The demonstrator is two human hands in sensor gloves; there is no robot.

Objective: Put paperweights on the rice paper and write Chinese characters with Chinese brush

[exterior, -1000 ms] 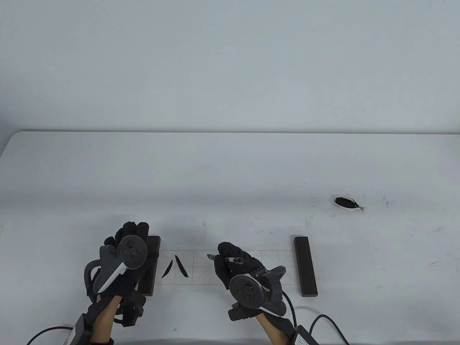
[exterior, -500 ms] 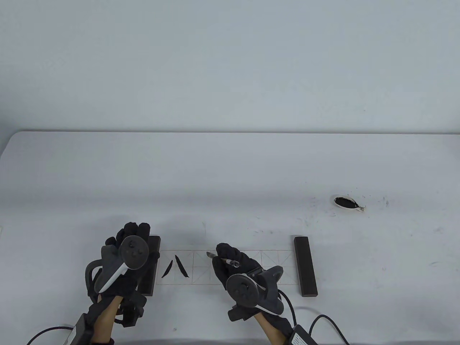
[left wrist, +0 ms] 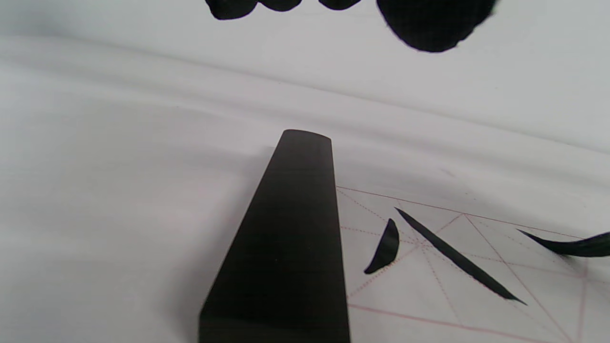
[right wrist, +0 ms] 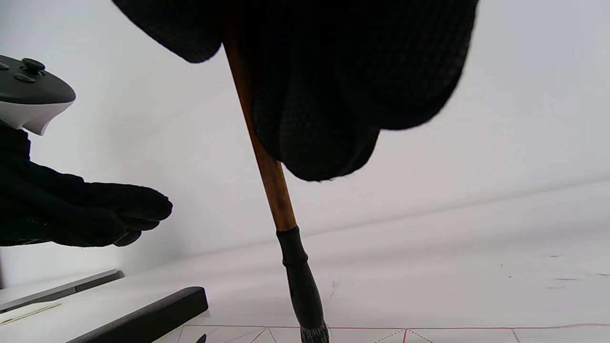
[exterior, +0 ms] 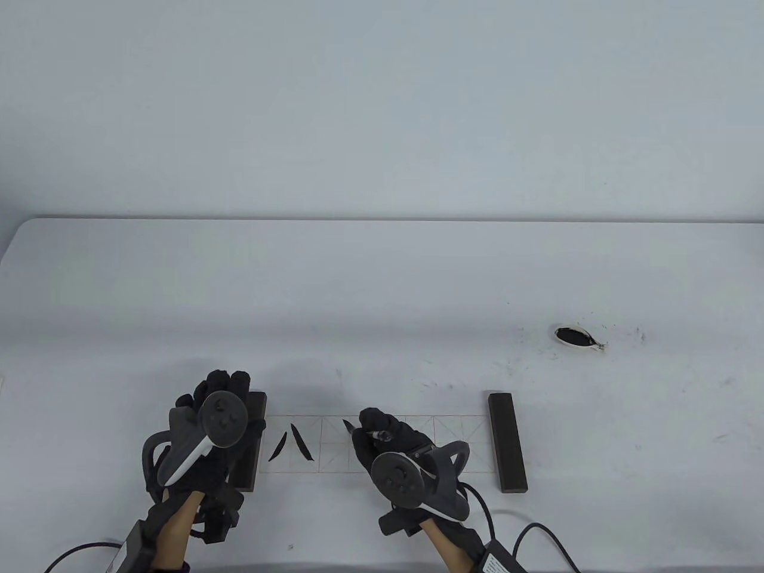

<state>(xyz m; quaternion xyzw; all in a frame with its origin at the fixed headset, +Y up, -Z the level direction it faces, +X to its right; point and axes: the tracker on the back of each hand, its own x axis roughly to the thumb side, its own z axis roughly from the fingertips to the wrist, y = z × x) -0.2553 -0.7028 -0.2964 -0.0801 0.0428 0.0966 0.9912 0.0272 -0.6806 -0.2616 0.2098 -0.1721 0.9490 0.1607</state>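
Note:
A rice paper strip (exterior: pixel 459 443) with a red grid lies near the table's front edge. A dark paperweight (exterior: pixel 508 441) sits on its right end, another paperweight (exterior: pixel 255 418) on its left end. My left hand (exterior: pixel 224 383) hovers over the left paperweight (left wrist: pixel 286 247), fingers straight and a little above it, holding nothing. My right hand (exterior: pixel 376 428) grips the brush (right wrist: pixel 267 157) nearly upright, and its tuft (right wrist: pixel 314 333) touches the paper (right wrist: pixel 452 335). Two ink strokes (exterior: pixel 292 443) fill the first cell; a short stroke (exterior: pixel 347 425) starts the second.
A small ink dish (exterior: pixel 574 336) stands at the back right with ink specks around it. Cables trail from both wrists at the table's front edge. The left hand (right wrist: pixel 95 214) and its tracker (right wrist: pixel 28 95) show in the right wrist view.
My right hand has shifted slightly left and tipped the brush more upright. A short dark stroke now shows by its tip in the second cell. The left hand has barely moved.

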